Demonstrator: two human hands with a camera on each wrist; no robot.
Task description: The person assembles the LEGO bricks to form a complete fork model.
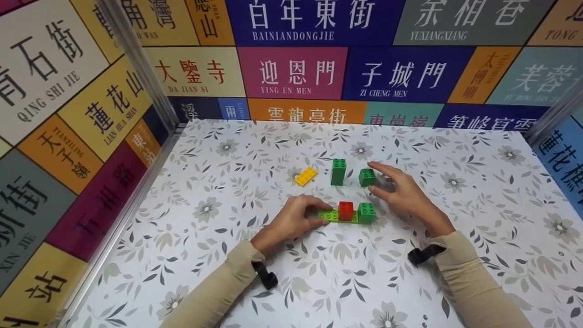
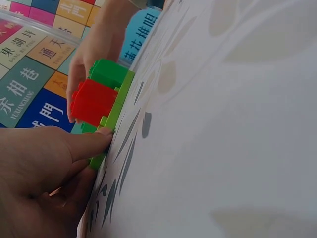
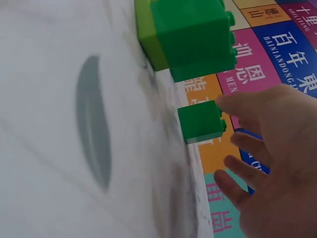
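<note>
A light green building-block strip (image 1: 334,216) lies on the table, bearing a red block (image 1: 345,210) near its middle and a green block (image 1: 366,212) on its right end. My left hand (image 1: 296,218) pinches the strip's left end between thumb and fingers; the left wrist view shows the thumb (image 2: 91,145) against its edge. Behind the strip stands a loose green block (image 1: 366,177). Around its right side my right hand (image 1: 405,191) is spread, thumb and fingers apart. In the right wrist view a gap shows between most fingers and that block; whether the fingertip closest to it touches is unclear.
A tall green block stack (image 1: 338,172) stands left of the loose green block. Farther left a flat yellow block piece (image 1: 305,176) lies on the flower-patterned tabletop (image 1: 255,155). Sign-printed panels (image 1: 291,73) rise along the table's back and sides.
</note>
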